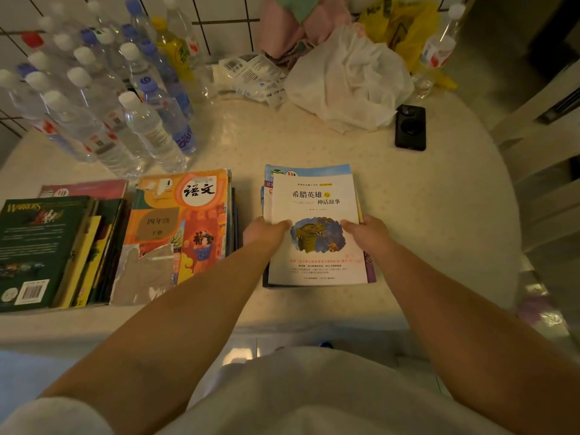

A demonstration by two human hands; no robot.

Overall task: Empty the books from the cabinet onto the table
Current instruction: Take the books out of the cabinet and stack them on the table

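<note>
A stack of books topped by a white book with a dragon picture (315,211) lies on the pale round table (439,196), near its front edge. My left hand (265,232) grips the stack's left side, thumb on the cover. My right hand (367,232) grips its right side the same way. To the left sit an orange-covered stack (185,227) and a pile with a dark green book (34,246) on top. The cabinet is out of view.
Several water bottles (103,98) crowd the table's back left. A white plastic bag (348,80), a yellow bag (405,29) and a black phone (410,127) lie at the back right. A chair (546,171) stands to the right.
</note>
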